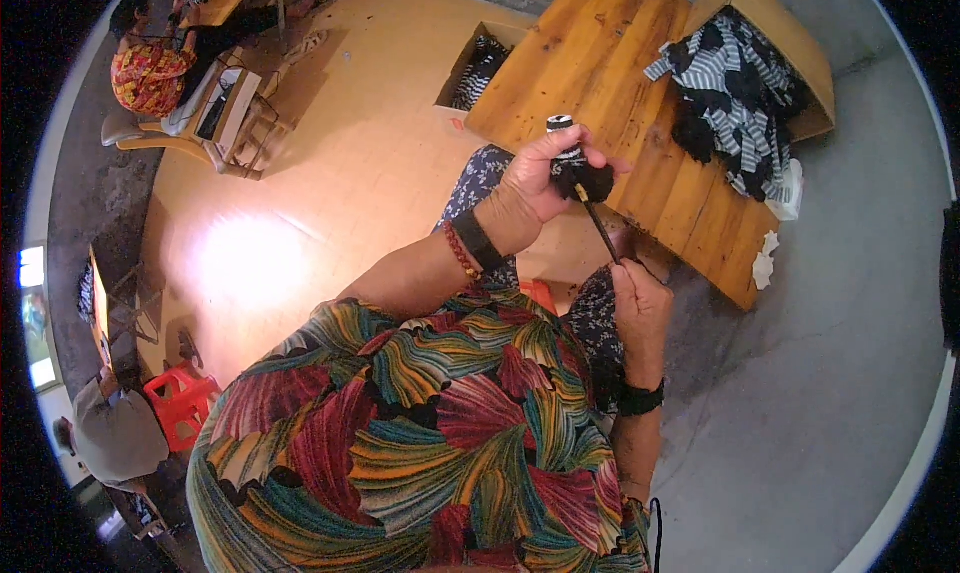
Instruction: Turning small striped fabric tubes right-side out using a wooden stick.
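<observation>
My left hand [537, 181] is closed around a small black-and-white striped fabric piece with black fluffy fur [592, 181]; its striped end [560, 123] pokes up above the thumb. In my right hand [640, 298], closed in a pinch, is the lower end of a thin dark rod [604, 235]. The rod slants up to the left, and its brass-coloured upper part meets the fur. How deep the tip goes is hidden. Both hands are held over my lap, by the near left edge of a wooden table [570, 63].
A tipped cardboard box [812, 68] on the table spills a pile of striped and furry pieces [735, 98]. White plastic [790, 195] and torn paper [765, 263] lie at the table's right edge. Another box [462, 68] stands beyond. Two people [150, 78] sit at the left, near a red stool [180, 403].
</observation>
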Available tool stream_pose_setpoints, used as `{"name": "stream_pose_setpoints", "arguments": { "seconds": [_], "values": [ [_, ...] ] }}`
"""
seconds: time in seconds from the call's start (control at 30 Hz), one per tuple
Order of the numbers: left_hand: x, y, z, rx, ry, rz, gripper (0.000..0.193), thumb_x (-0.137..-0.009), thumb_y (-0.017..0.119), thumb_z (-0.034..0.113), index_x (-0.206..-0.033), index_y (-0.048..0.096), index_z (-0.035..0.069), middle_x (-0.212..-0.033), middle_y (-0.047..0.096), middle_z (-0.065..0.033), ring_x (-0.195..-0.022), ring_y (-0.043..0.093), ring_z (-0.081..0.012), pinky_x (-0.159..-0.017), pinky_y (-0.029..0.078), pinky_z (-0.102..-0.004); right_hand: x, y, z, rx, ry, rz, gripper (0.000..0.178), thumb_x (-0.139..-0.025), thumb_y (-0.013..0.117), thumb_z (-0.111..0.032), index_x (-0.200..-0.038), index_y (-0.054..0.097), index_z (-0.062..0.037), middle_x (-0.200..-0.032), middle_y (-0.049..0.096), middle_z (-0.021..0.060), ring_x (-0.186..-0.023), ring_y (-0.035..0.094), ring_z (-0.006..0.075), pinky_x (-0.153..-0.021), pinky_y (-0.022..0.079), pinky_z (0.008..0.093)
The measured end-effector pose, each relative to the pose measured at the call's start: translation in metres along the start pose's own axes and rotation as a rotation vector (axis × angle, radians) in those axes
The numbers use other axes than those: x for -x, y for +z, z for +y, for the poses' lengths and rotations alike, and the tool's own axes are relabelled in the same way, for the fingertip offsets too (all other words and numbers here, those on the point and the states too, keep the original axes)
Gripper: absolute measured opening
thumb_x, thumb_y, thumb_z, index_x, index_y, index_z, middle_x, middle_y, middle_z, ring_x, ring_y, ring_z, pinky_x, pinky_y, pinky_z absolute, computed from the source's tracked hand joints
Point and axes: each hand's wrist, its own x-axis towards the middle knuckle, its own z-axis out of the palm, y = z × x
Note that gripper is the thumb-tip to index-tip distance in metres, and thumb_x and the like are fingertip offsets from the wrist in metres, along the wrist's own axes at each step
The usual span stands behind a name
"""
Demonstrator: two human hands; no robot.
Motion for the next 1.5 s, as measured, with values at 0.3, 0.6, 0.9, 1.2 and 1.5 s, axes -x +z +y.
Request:
{"name": "stream_pose_setpoints", "arguments": {
  "seconds": [0.3, 0.6, 0.9, 1.2, 1.5],
  "values": [
    [0.006, 0.0, -0.004, -0.047, 0.06, 0.054, 0.013, -0.08, 0.057, 0.022, -0.083, 0.053, 0.01, -0.07, 0.058, -0.0072, -0.083, 0.058, -0.0352, -0.08, 0.044, -0.0472, 0.0, 0.004, 0.003, 0.038, -0.003, -0.006, 0.025, -0.084, 0.047, -0.021, -0.072, 0.051, 0.0003, -0.06, 0.047, 0.0192, -0.051, 0.047, 0.0308, -0.048, 0.038, 0.0349],
    [0.011, 0.0, -0.029, -0.18, 0.164, 0.197, 0.012, -0.081, 0.054, 0.016, -0.08, 0.047, 0.007, -0.062, 0.053, -0.0076, -0.067, 0.058, -0.0271, -0.068, 0.048, -0.042, -0.002, 0.03, 0.012, -0.014, 0.042, -0.003, 0.03, -0.085, 0.045, -0.024, -0.07, 0.051, 0.0011, -0.056, 0.045, 0.0198, -0.048, 0.045, 0.0326, -0.048, 0.037, 0.0365],
    [0.015, -0.005, -0.046, -0.214, 0.064, 0.205, 0.014, -0.084, 0.05, 0.019, -0.08, 0.045, 0.006, -0.056, 0.051, -0.0086, -0.061, 0.058, -0.0272, -0.062, 0.048, -0.0419, -0.028, 0.05, 0.01, -0.556, 0.298, -0.092, 0.028, -0.084, 0.049, -0.024, -0.067, 0.055, -0.0022, -0.051, 0.044, -0.0003, -0.044, 0.039, 0.0088, -0.041, 0.029, 0.0225],
    [-0.002, -0.003, 0.015, -0.218, -0.02, -0.073, 0.035, -0.078, 0.058, 0.021, -0.108, 0.048, 0.008, -0.081, 0.059, -0.0105, -0.084, 0.057, -0.0319, -0.08, 0.043, -0.0437, -0.024, 0.033, 0.009, -0.403, 0.303, -0.191, 0.026, -0.084, 0.047, -0.021, -0.071, 0.056, -0.0001, -0.054, 0.044, -0.002, -0.052, 0.042, 0.0087, -0.053, 0.036, 0.0238],
    [-0.012, -0.01, 0.028, -0.115, 0.143, 0.045, 0.021, -0.079, 0.057, 0.017, -0.097, 0.052, 0.008, -0.063, 0.05, -0.0043, -0.064, 0.055, -0.0248, -0.072, 0.045, -0.0462, -0.001, 0.003, 0.003, -0.005, 0.115, -0.116, 0.025, -0.083, 0.047, -0.019, -0.073, 0.052, 0.0029, -0.058, 0.044, 0.0133, -0.055, 0.043, 0.0131, -0.053, 0.038, 0.0295]
  ]
}}
